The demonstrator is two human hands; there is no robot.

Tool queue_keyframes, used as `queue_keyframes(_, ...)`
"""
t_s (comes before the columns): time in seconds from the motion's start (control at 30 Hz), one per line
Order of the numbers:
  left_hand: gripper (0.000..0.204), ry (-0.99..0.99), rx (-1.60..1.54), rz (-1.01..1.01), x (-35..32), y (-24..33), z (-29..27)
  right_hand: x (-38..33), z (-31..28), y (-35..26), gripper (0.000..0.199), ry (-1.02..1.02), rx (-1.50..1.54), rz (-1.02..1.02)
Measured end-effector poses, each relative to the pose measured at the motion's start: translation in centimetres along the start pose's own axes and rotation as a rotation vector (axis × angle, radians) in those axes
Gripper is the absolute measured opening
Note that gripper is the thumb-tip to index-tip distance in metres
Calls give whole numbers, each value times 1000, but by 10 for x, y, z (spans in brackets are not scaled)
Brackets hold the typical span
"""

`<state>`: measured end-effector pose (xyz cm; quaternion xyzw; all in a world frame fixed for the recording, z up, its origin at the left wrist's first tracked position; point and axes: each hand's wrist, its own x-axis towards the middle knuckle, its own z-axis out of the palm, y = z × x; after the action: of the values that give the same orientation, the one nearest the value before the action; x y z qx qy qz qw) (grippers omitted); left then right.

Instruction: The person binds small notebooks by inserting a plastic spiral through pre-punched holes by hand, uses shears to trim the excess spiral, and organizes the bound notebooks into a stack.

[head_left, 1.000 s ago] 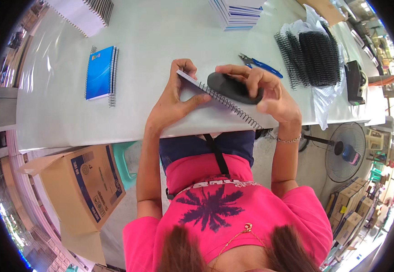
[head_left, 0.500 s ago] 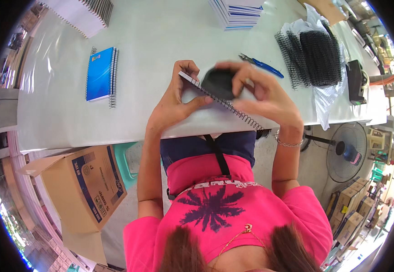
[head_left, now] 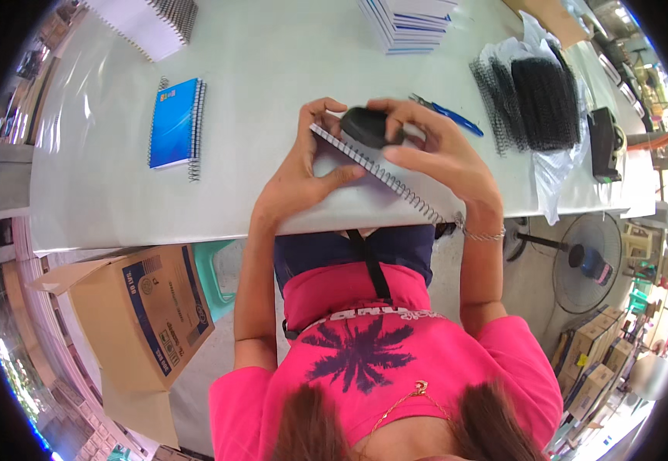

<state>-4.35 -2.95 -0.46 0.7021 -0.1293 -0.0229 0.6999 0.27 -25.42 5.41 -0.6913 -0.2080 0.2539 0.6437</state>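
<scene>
My left hand (head_left: pixel 294 187) is closed on a spiral notebook (head_left: pixel 335 144), its fingers behind the far end and its thumb near the binding. The notebook is tilted up with its bound edge toward me. A thin dark wire coil (head_left: pixel 420 204) runs along that edge and sticks out past the near right end, beside my right wrist. In my right hand (head_left: pixel 451 160) is a smooth, black, rounded object (head_left: pixel 366 126), gripped between thumb and fingers just beyond the bound edge. What kind of thing it is I cannot make out.
A blue spiral notebook (head_left: pixel 174 123) lies to the left. Stacked notebooks (head_left: pixel 138 24) and a stack of bound sheets (head_left: pixel 409 27) stand at the back. Blue-handled pliers (head_left: pixel 457 119) lie near black wire coils (head_left: pixel 541 104) and a black device (head_left: pixel 604 144). A carton (head_left: pixel 130 315) stands below left.
My right hand and the black object have shifted slightly up and away from the coil. The notebook has turned a little, showing more of its bound edge.
</scene>
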Motion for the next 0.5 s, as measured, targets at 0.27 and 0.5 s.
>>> queue_keyframes(0.27,84,0,-97,4,-1,1,4,-8,6,1,21,-41,-67,-177)
queue_keyframes(0.5,56,278,76,7,1,4,28,17,-27,17,31,704,-860,-334)
